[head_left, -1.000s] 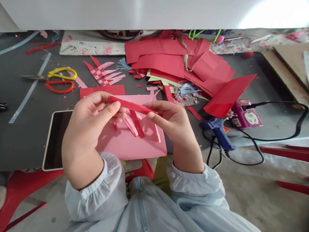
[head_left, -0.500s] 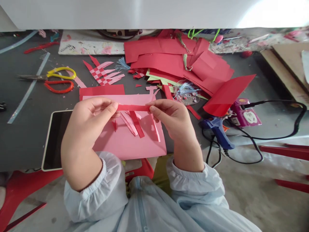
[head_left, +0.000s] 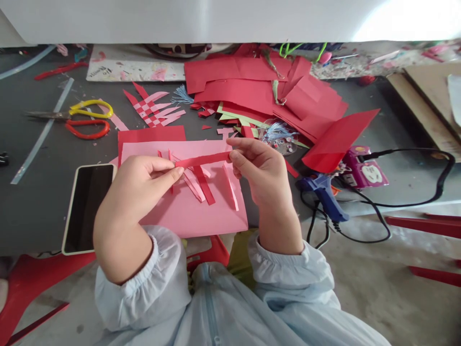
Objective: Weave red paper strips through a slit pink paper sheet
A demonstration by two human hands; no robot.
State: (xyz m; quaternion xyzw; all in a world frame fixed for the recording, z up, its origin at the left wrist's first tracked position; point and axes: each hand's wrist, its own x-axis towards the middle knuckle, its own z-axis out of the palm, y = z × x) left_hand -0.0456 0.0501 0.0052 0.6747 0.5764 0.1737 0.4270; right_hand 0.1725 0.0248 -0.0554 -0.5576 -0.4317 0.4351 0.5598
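Between my two hands a red paper strip (head_left: pixel 203 159) is stretched, its right end a little higher than its left. My left hand (head_left: pixel 144 185) pinches the left end between thumb and forefinger. At the other end, my right hand (head_left: pixel 260 168) grips the strip with the thumb against curled fingers, the forefinger reaching out above. Below the hands lies a pink paper sheet (head_left: pixel 190 222). Loose on it are a darker red strip (head_left: pixel 205 186), several narrow pink strips (head_left: pixel 193 187) and a folded pink strip (head_left: pixel 231 187) near the right edge.
Scissors (head_left: pixel 90 109) with yellow and red handles and a phone (head_left: pixel 86 209) lie left. A woven paper piece (head_left: pixel 153 108) and stacked red paper (head_left: pixel 245 93) are behind. At right are a blue glue gun (head_left: pixel 326 194) with black cables and a purple box (head_left: pixel 367 170).
The red strip has gone from nearly level to tilted, as my left hand moved slightly down and right. My right hand shifted a little right and its forefinger lifted.
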